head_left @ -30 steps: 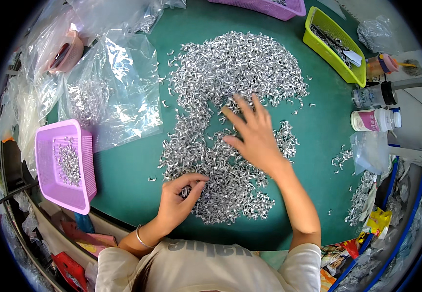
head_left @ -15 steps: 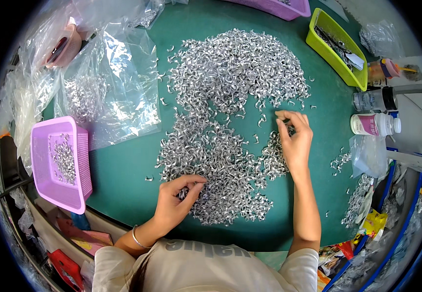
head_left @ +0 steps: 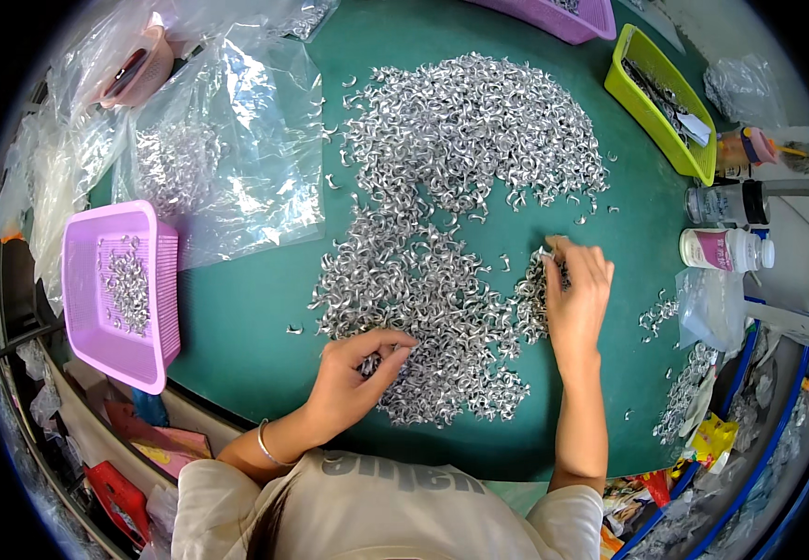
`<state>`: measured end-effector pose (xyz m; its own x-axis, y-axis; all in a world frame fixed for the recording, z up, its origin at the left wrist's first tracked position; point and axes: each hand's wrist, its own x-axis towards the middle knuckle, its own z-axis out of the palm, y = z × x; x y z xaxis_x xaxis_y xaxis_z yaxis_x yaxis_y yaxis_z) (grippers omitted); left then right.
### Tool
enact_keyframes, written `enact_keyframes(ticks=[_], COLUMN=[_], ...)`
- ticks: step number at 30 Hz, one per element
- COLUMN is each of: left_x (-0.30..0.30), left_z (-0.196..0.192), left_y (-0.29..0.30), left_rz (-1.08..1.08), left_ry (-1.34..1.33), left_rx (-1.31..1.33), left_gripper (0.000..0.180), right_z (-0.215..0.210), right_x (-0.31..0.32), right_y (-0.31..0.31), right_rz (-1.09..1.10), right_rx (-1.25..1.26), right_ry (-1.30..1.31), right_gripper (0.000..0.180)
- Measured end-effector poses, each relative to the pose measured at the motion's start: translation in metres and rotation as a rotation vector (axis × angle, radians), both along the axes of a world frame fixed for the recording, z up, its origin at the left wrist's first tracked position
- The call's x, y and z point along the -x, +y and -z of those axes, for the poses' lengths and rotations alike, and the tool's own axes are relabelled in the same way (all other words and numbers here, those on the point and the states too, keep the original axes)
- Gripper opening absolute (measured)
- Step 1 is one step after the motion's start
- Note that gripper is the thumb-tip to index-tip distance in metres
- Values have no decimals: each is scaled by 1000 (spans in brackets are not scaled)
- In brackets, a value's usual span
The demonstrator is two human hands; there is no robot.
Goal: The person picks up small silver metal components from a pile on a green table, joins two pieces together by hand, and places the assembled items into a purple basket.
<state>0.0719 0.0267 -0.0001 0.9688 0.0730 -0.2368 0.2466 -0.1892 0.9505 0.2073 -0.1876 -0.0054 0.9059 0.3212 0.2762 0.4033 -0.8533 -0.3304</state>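
Small curved silvery metal pieces [head_left: 423,280] lie heaped across the green tabletop [head_left: 246,327]. A broad far pile [head_left: 479,121] runs into a nearer one. My left hand [head_left: 353,378], with a bangle at its wrist, rests at the near pile's left edge. Its thumb and forefinger are drawn together over the pieces; whatever they pinch is too small to make out. My right hand [head_left: 580,294] is curled beside a small side cluster of pieces [head_left: 530,303], right of the main pile. Its thumb and fingertips nearly meet, with a silvery glint there that I cannot identify.
At left stand a purple basket [head_left: 167,308] holding some pieces and a clear plastic bag [head_left: 269,177]. A green basket [head_left: 624,89], a white bottle [head_left: 712,249] and a dark-lidded jar [head_left: 726,203] line the right side. More loose pieces [head_left: 680,401] lie near the right edge.
My right hand has come nearer and lower, down to the side cluster, its fingertips closer together. My left hand has shifted slightly right over the pile. The whole view has shifted a little.
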Motion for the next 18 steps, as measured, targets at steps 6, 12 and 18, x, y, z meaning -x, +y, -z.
enact_keyframes(ticks=[6,12,18], left_x=[6,17,34], left_z=[-3,-9,-12], left_y=[-6,-14,-7], left_rz=[9,98,-13], left_ry=[-15,-8,-154], left_rx=[61,110,12], left_gripper=[14,25,16], right_z=[-17,-29,-29], right_x=[38,108,129], right_y=[7,42,51], right_rz=[-81,-128,-173], right_rx=[-213,-644,-697], right_ry=[74,526,500], right_gripper=[10,16,15])
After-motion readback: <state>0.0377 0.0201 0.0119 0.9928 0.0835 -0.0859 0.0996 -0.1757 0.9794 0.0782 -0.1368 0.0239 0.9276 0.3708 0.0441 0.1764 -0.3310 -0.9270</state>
